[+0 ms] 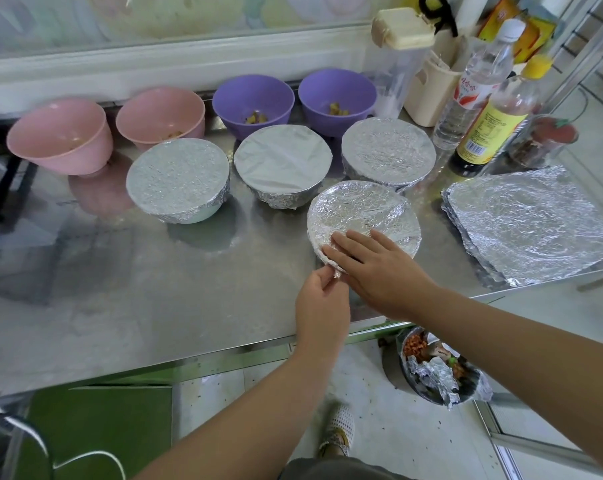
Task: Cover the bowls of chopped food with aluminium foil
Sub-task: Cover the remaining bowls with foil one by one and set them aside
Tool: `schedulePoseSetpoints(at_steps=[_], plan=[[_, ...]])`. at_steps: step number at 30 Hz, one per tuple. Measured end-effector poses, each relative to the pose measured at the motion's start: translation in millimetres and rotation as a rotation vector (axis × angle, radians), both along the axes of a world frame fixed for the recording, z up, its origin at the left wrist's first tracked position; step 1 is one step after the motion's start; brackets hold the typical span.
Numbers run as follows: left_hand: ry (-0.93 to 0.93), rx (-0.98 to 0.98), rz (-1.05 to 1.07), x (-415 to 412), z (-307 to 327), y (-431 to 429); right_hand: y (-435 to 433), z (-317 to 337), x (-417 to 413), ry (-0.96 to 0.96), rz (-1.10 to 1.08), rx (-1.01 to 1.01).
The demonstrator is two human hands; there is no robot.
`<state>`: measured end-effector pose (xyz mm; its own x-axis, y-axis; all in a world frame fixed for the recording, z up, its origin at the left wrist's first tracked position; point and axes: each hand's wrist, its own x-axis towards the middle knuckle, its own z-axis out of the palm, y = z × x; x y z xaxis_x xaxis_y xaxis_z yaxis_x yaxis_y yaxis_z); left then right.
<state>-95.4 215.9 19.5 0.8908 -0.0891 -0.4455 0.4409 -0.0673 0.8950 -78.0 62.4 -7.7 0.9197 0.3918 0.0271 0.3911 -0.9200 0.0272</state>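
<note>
So the foil-wrapped bowl (362, 213) sits near-right on the bench (154, 289). Right grip (376, 265) lies spread flat on top; left grip (320, 299) pinches the foil (319, 244) at its near rim. Looks thin and tear-prone, so I'd hold the loose edge.

The right hand (376, 268) lies flat on the foil-covered bowl (362, 213) near the table's (154, 289) front edge; the left hand (322, 299) pinches the foil (335, 272) at the bowl's near rim. Foil sheets (532, 223) lie at the right edge.
</note>
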Motion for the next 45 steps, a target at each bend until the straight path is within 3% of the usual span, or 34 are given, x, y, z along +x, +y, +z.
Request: schedulePoseSetpoints(at_steps=[4,13,15,18,21,27,37,41,45], plan=[[-0.027,-0.056,-0.131,-3.9,3.4,-5.3,1.2,3.2,2.1,0.039,-0.022,-0.018],[0.118,-0.363,-0.260,-5.9,16.4,-2.0,0.1,11.2,3.6,0.165,-0.047,-0.080],[0.152,-0.374,-0.212,-1.0,19.8,3.2,0.5,13.4,4.5,0.180,-0.056,-0.078],[0.261,-0.344,0.078,12.9,12.0,10.4,0.6,15.9,4.6,0.177,-0.042,-0.073],[0.460,-0.477,0.298,27.8,2.2,9.2,0.3,15.8,3.5,0.169,-0.026,-0.082],[0.572,-0.745,0.280,42.7,5.0,-11.1,-0.7,17.4,6.2,0.219,-0.065,-0.041],[0.630,-0.707,0.196,50.9,9.5,-4.6,-0.4,24.5,8.4,0.303,-0.088,0.025],[0.669,-0.679,0.294,54.5,3.9,2.6,-8.5,47.3,11.8,0.226,-0.191,0.282],[0.537,-0.689,0.318,53.7,11.8,-6.9,-36.5,49.0,22.6,-0.072,-0.600,0.620]])
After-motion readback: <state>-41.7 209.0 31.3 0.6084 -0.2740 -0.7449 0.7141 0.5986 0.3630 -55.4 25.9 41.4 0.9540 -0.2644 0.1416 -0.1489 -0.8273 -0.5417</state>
